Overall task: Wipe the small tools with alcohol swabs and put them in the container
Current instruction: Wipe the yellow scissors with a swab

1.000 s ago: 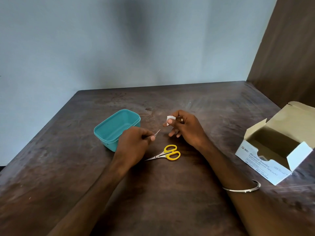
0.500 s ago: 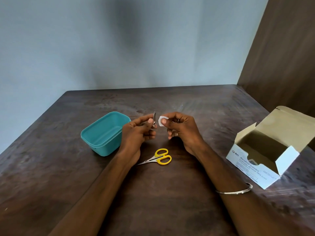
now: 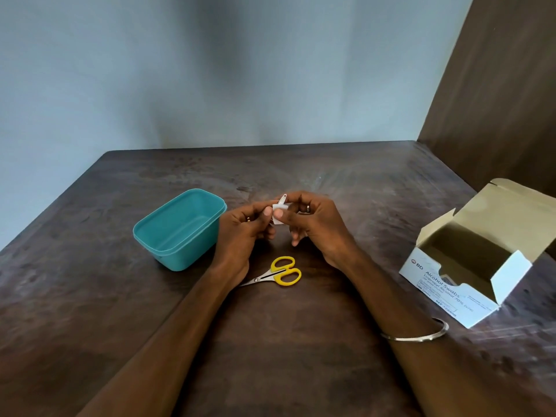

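My left hand pinches a small metal tool, seemingly a nail clipper, whose tip sticks up above my fingers. My right hand pinches a white alcohol swab wrapped against the tool's shaft. Both hands meet above the table's middle. The teal plastic container stands empty just left of my left hand. Small scissors with yellow handles lie on the table below my hands, their blade tips hidden under my left wrist.
An open white box of alcohol swabs sits at the right with its flap raised. The dark wooden table meets a pale wall at the back and a brown panel at the right.
My left hand lifted the metal tool off the table and brought it to the swab. The right hand now has the swab pressed round the tool. The view shifted slightly.
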